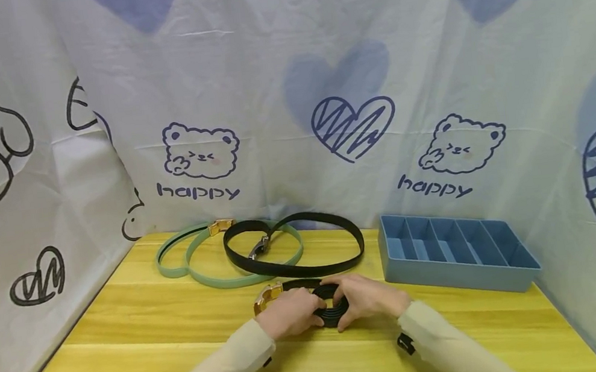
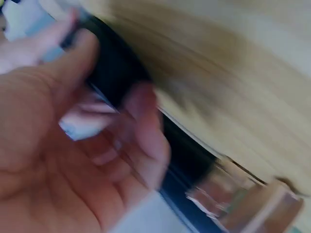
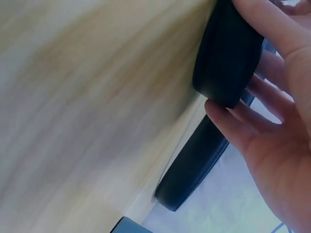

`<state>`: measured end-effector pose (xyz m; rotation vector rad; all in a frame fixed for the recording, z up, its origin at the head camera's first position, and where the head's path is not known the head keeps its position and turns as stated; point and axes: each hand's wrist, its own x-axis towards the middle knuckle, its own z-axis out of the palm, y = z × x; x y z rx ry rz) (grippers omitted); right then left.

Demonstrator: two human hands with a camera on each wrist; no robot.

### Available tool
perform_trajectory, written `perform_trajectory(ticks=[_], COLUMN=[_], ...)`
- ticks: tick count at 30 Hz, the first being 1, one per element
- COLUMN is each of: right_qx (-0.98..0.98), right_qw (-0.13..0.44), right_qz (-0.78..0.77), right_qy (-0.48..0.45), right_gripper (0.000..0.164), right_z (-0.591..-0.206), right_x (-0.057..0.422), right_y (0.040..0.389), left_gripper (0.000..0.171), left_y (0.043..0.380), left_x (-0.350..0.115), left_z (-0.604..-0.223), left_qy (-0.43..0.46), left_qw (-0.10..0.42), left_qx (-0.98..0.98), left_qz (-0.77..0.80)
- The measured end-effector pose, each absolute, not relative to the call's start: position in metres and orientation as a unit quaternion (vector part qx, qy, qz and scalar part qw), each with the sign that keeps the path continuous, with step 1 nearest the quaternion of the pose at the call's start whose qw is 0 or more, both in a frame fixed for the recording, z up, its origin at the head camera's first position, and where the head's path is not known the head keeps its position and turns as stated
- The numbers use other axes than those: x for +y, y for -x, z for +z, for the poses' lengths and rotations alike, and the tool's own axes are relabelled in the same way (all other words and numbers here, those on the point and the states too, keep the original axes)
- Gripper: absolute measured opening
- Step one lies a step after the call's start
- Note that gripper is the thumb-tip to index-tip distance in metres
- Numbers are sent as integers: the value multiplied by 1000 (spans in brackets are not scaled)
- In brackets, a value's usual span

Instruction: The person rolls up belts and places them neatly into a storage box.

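A black belt (image 1: 335,317) lies wound into a tight, flat coil near the middle of the table, its gold buckle (image 1: 268,296) and a short straight length sticking out to the left. My left hand (image 1: 293,311) grips the coil's left side, thumb and fingertips at its ring. From the other side my right hand (image 1: 366,297) curls its fingers and thumb around the coil's right edge. In the left wrist view the strap (image 2: 119,63) runs past my blurred fingers to the buckle (image 2: 243,199). The right wrist view shows the outer turn of the coil (image 3: 226,58) between thumb and fingers.
Behind the hands, a loosely looped black belt (image 1: 334,267) with a silver buckle overlaps a green belt (image 1: 226,282) with a gold buckle. To the right stands a blue divided box (image 1: 454,272). A printed cloth (image 1: 285,169) hangs along the table's back edge and sides.
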<state>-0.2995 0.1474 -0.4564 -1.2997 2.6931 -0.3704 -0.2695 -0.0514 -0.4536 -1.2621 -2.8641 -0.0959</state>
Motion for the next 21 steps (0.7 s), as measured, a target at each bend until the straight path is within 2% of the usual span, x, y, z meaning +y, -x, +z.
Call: perform_trajectory(ticks=[6,12,17,21], right_qx=[902,888,883,885], right_qw=[52,50,50,56], right_qz=[-124,-123,-123,-130], right_qy=[411,439,451,443], right_gripper=[44,48,51,48], right_z=[-458,-462,-464,-463], right_x=[145,150,151,149], right_y=[295,296,299,299], left_gripper=[22,27,39,31], left_y=[258,270,276,268], left_x=[-39,-54,-63,-57], left_z=[-457,-457,-456,-454], left_qy=[355,412,426,393], left_qw=[-7,-28,-48,-21], left_qx=[-934,-909,-902,-919], left_qz=[-28,-53,-56,-18])
